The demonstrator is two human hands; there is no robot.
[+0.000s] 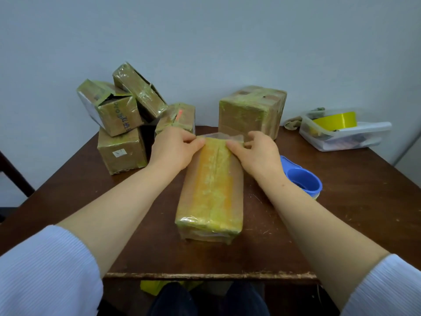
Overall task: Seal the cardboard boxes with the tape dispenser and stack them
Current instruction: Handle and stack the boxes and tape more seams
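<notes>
Nearest me on the dark brown wooden table (341,224) lies the long cardboard box banded in yellow tape (209,197), at the table's middle, its long axis running straight away from me. My arms reach along either side of it to its far end. There my left hand (175,149) and my right hand (257,153) each have fingers curled, pinching a corner of the loose clear tape flap (224,136) that stands up past the box's far edge. I judge that the next move is folding that flap down over the end. The blue plastic tape dispenser (303,179) sits just beside my right forearm, so that hand is nearer it. Beyond, a tumbled pile of taped cardboard boxes (118,110) stands at the back left, and a larger taped cardboard box (248,110) at the back right.
</notes>
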